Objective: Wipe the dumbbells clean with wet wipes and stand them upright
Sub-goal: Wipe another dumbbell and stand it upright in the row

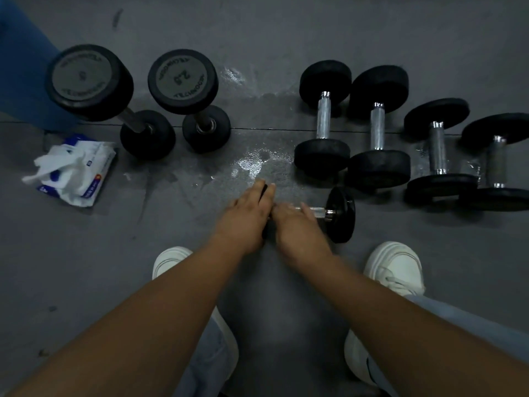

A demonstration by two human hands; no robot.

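Observation:
A small black dumbbell (340, 214) with a chrome handle lies on its side on the grey floor in front of me. My left hand (247, 216) rests over its left weight, fingers fairly straight. My right hand (294, 224) lies over the handle; a bit of white, perhaps a wipe, shows under its fingers, but this is unclear. Two larger dumbbells (88, 81) (183, 81) stand upright at the far left. Several more dumbbells (323, 118) (378, 127) (438, 147) lie on their sides at the right. An open wet wipe pack (74, 170) lies at the left.
Wet patches (252, 164) shine on the floor between the dumbbell groups. A blue object (23, 67) stands at the far left behind the upright dumbbells. My two white shoes (171, 260) (398, 267) flank my arms.

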